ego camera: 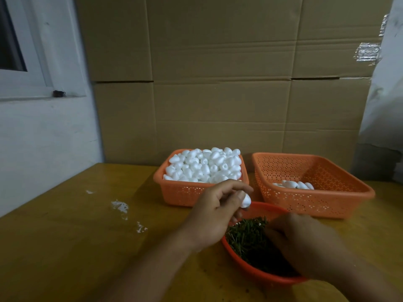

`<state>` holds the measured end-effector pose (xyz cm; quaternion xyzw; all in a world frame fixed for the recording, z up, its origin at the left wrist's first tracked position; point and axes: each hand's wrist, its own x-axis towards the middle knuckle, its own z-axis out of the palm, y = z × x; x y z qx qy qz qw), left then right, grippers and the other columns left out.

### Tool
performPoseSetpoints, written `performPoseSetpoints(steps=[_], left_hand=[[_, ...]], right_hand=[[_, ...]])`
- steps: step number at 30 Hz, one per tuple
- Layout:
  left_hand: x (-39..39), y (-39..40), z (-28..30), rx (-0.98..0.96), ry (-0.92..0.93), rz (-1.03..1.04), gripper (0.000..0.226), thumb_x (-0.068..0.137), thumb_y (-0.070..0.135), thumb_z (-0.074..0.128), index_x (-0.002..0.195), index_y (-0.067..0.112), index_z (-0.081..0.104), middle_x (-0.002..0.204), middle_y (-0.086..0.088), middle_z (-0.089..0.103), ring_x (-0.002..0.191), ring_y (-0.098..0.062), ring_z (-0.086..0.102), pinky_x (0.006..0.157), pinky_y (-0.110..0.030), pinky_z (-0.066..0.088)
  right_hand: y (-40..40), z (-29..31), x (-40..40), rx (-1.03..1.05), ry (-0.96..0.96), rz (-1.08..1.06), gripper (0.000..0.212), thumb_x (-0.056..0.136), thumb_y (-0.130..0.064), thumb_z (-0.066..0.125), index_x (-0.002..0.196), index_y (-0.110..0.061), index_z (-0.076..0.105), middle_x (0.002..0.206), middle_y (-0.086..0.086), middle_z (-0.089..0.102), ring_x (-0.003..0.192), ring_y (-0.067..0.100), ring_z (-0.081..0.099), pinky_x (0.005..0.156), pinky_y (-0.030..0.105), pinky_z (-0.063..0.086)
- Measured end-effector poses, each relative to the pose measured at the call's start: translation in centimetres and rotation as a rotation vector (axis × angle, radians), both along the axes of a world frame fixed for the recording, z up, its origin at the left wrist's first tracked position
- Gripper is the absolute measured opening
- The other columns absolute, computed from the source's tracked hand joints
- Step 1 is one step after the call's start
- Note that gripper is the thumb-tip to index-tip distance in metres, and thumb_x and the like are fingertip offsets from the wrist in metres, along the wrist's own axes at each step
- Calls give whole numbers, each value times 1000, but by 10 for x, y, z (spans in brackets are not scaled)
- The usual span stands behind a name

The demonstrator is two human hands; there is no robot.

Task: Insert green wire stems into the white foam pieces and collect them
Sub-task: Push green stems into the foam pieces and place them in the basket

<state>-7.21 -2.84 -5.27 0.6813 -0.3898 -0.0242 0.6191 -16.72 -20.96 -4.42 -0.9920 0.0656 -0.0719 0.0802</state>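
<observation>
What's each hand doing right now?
Left hand: pinching one white foam piece.
Right hand: in the green wire stems; grip cannot be told.

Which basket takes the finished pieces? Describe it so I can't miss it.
Two orange baskets stand against the cardboard wall. It is probably the right basket: nearly empty, a few white foam pieces inside, whereas the left basket is heaped full.

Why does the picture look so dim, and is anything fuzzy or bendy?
Head view: the light is dim and yellowish, so the green wire stems in the red bowl go nearly black; the right hand is motion-blurred, the left hand holding a foam piece is sharper; the wide lens bends the table edges.
</observation>
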Motion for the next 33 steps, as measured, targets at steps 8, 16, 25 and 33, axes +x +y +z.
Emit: performPoseSetpoints(steps=[8,16,25,33], left_hand=[[0,6,-2,-122,297,-186,30,89,21,65,119,19,67,85,-4,67,75,-15,58,66,-25,50],[-2,1,-4,-187,362,-146,19,89,24,72,103,12,73,89,-6,69,75,-13,59,63,-24,49],[-7,2,0,-183,465,-136,12,94,25,60,97,14,63,75,-5,62,65,-14,53,56,-23,42],[-6,2,3,-220,507,-116,28,88,39,60,89,12,66,69,-3,53,58,-12,49,51,-22,37]], right_hand=[[16,-2,7,-104,180,46,36,87,-61,56,96,-28,64,93,-9,66,88,12,64,78,33,56],[16,-4,9,-44,115,14,19,90,-45,59,98,-30,68,93,-11,65,87,11,64,79,35,58],[7,-11,10,53,-70,49,25,98,-32,55,80,-20,68,77,-4,67,71,11,63,71,37,55],[9,-2,-2,440,-476,181,14,88,-20,75,94,-31,80,75,-12,68,67,3,62,58,15,42]])
